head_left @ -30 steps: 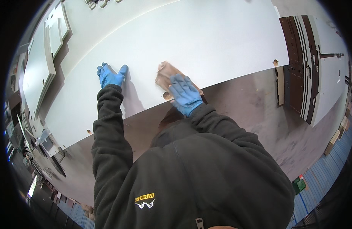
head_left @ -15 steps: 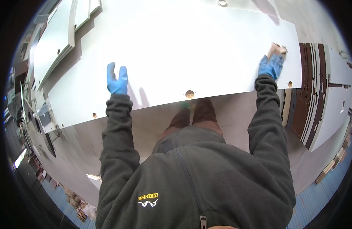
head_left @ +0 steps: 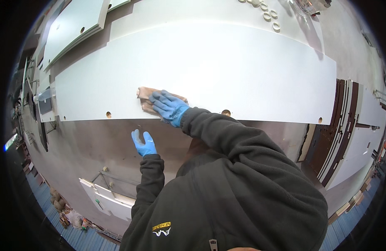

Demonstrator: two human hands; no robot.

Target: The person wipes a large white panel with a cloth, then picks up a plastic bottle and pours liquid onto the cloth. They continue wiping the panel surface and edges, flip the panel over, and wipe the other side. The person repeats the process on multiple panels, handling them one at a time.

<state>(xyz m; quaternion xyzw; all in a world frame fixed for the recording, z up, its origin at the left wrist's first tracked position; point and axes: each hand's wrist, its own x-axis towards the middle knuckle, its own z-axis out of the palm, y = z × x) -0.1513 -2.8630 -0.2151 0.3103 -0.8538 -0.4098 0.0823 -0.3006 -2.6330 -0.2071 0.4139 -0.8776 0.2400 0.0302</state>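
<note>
The right hand (head_left: 170,107) lies nearly flat, fingers extended, over a tan cloth (head_left: 145,93) on the white board (head_left: 260,75), between 2 front-edge holes (head_left: 226,112). The left hand (head_left: 144,145), thumb and fingers apart, holds nothing near that edge. Pale rings (head_left: 276,27) lie behind; panels (head_left: 73,27) rest back left.

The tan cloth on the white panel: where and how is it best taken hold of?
I'd probably pinch the tan cloth by its crumpled left end, coming from the left: that end sticks out past the right hand, which covers much of the rest. The open left hand is below that end in the picture.
</note>
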